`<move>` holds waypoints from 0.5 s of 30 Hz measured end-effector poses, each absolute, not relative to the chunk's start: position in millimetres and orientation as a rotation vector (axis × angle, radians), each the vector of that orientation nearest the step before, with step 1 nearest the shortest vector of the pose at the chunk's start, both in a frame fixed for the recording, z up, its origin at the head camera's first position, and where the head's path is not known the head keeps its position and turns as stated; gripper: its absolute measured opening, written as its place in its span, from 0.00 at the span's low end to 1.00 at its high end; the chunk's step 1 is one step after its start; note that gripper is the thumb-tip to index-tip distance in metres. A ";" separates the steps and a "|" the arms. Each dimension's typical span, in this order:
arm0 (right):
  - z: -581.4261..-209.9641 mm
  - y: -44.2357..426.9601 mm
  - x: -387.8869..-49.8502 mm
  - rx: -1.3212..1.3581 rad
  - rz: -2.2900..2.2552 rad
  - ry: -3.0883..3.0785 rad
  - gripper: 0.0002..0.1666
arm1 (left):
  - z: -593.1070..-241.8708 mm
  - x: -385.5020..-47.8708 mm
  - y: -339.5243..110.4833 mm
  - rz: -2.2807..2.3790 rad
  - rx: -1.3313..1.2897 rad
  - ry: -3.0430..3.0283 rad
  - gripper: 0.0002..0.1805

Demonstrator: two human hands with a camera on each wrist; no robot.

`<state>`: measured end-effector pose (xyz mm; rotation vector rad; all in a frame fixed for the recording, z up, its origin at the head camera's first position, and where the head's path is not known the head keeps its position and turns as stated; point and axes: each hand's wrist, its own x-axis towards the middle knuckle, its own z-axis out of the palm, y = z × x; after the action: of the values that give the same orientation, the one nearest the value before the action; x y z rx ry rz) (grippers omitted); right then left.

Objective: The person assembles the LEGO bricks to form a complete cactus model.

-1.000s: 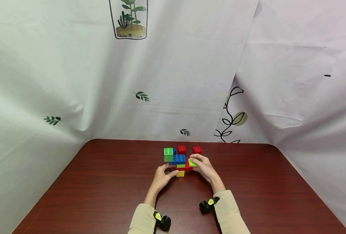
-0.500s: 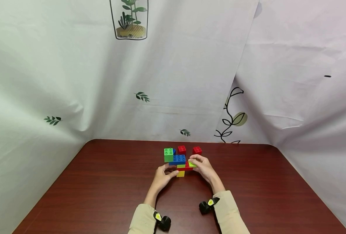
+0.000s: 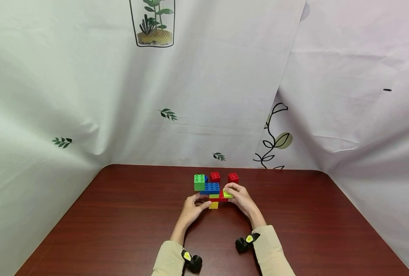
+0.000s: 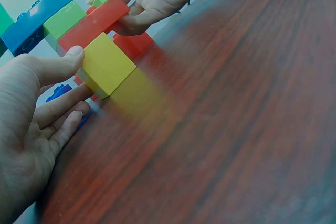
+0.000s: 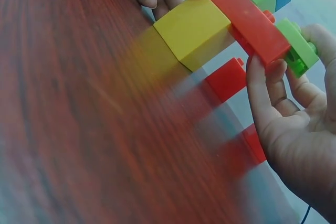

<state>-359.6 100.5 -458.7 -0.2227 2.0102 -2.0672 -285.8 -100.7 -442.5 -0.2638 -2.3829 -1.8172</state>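
1. Pinching the stack [image 3: 211, 191] low down, the left hand [image 3: 190, 209] sets thumb and fingers about its smooth yellow block [image 4: 110, 66], which meets the glossy, wood-grained desk [image 3: 139, 214].
2. The right hand [image 3: 239, 196], fingers bent, pinches a studded lime block [image 5: 297, 48] at the end of the red block [image 5: 252, 19]; whether they are locked cannot be told.
3. Higher sits a round-studded blue block [image 3: 212, 187].
4. Pale, creased cloth [image 3: 208, 84] with printed leaves [image 3: 168, 114] hangs behind.
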 end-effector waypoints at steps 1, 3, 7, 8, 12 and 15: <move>-458.6 100.3 -359.5 -0.221 -2.072 2.008 0.10 | -442.2 -285.7 -100.7 -1.816 -0.264 -2.383 0.15; -458.7 99.8 -359.3 -0.211 -2.079 2.011 0.09 | -441.8 -285.9 -100.7 -1.814 -0.264 -2.384 0.15; -459.7 98.9 -359.2 -0.180 -2.087 2.033 0.07 | -445.2 -288.9 -100.8 -1.807 -0.267 -2.392 0.14; -460.4 98.8 -359.4 -0.176 -2.082 2.043 0.08 | -447.9 -290.7 -100.7 -1.805 -0.264 -2.394 0.14; -461.7 98.0 -359.4 -0.159 -2.082 2.067 0.10 | -466.1 -301.4 -100.8 -1.794 -0.248 -2.399 0.15; -462.5 97.4 -359.7 -0.150 -2.084 2.078 0.14 | -478.7 -309.0 -102.2 -1.790 -0.239 -2.403 0.16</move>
<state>-359.7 97.4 -462.5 -0.1498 2.0784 -2.0843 -309.0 -102.2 -478.7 -0.2394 -2.4025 -1.7902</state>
